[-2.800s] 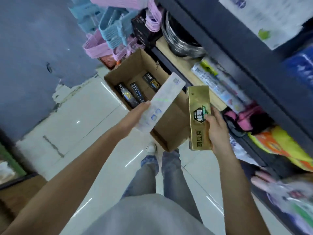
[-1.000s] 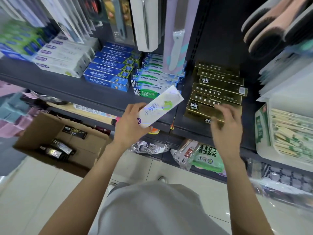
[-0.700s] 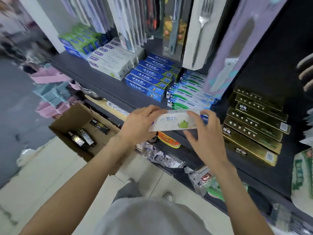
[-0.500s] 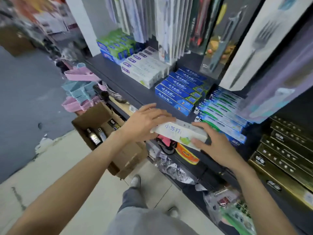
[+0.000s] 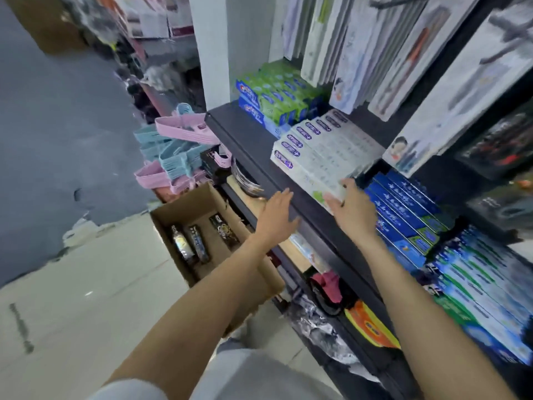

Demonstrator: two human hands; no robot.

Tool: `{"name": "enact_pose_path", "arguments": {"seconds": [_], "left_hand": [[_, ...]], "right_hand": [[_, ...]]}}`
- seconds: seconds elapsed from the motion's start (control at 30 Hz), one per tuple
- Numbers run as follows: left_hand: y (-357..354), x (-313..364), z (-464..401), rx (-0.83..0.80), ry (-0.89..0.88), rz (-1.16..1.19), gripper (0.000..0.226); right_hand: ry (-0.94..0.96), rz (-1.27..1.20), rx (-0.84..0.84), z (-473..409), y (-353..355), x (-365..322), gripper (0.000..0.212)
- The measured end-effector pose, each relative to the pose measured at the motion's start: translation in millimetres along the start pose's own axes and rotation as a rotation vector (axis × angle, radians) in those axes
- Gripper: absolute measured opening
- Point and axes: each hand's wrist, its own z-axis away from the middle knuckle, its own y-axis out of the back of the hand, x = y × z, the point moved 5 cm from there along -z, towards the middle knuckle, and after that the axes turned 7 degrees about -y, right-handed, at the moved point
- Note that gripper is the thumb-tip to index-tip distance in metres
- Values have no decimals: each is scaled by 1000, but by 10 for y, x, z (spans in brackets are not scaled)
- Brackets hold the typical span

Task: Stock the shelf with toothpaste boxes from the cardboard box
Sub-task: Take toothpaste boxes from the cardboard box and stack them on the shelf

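Dark shop shelving [image 5: 259,157] fills the right side here, pale tiled floor [image 5: 86,284] on the left. Starting at the grip: a white toothpaste box [image 5: 323,187] with a green mark is held by the right hand [image 5: 350,210] at its near end, thumb on one side and fingers curled under, and it's being pressed against the front of the white-and-purple toothpaste stack [image 5: 320,142] on the shelf. Whether it's fully seated can't be told, things are a bit blurry there.

The left hand [image 5: 278,213] is kept flat and spread, nothing held, hovering just beside the shelf edge.

Key relation for what's coming: the box's long axis is lined up with the stack, running across the shelf front, so probably only a short push away from the palm is needed to square it up. The right hand is clearly the one nearer.

Further out, the cardboard box [image 5: 207,235] is parked on the floor below the left forearm, with three dark toothpaste boxes [image 5: 199,241] left inside, so the job looks partly done. Blue boxes [image 5: 403,209] are stacked to the right.
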Motion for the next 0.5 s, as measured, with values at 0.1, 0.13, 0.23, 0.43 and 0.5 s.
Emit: {"name": "enact_pose_path", "arguments": {"seconds": [0.1,0.13,0.23,0.43,0.5], "left_hand": [[-27,-171,-189,-150,-58,-202,68],[-42,-211,-215,-199,-77,-251,69],[-68,-279,-216,-253,-127,-317,67],[237,-392,144,181,-91,99,39],[343,-584,460,307,13,142,32]], "right_hand": [[5,332,35,-212,-158,-174,38],[-33,385,30,-227,-210,-156,36],[-45,386,79,-123,-290,-109,43],[301,293,26,503,-578,-355,31],[368,269,-175,634,-843,-403,27]]}}
